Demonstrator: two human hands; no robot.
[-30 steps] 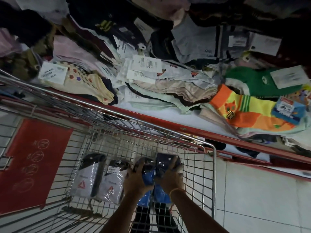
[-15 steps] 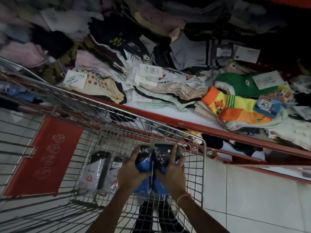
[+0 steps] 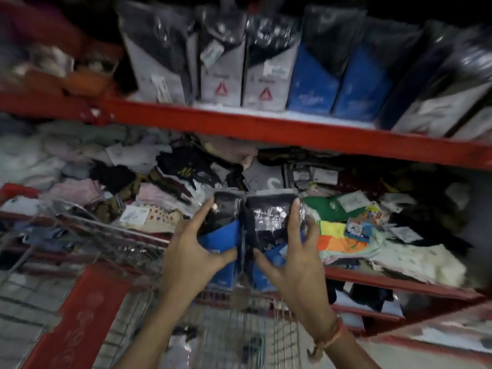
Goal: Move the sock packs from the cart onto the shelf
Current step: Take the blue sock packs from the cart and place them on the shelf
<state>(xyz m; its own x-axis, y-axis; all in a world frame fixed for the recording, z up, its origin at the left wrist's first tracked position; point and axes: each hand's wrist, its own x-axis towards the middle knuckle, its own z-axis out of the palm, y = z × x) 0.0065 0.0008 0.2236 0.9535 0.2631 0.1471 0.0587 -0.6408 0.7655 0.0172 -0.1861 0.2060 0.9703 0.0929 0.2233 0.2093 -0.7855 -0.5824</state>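
Note:
I hold two blue-and-black sock packs [image 3: 250,230] side by side above the wire cart [image 3: 127,238]. My left hand [image 3: 197,251] grips the left pack and my right hand [image 3: 290,259] grips the right one. Both packs are level with the middle shelf's loose socks. Above, the red upper shelf [image 3: 266,129] carries a row of standing sock packs [image 3: 266,65], grey, blue and black. A pack still in the cart [image 3: 178,347] shows blurred at the bottom.
The middle shelf holds a heap of loose socks [image 3: 149,182], with green and orange striped ones [image 3: 338,230] to the right. A red panel [image 3: 80,320] hangs on the cart's left side. A lower red shelf [image 3: 399,286] juts out at right.
Both hands have lifted the two blue packs up out of the cart to middle-shelf height. My view has tilted upward, so the upper shelf with its standing packs has come into sight.

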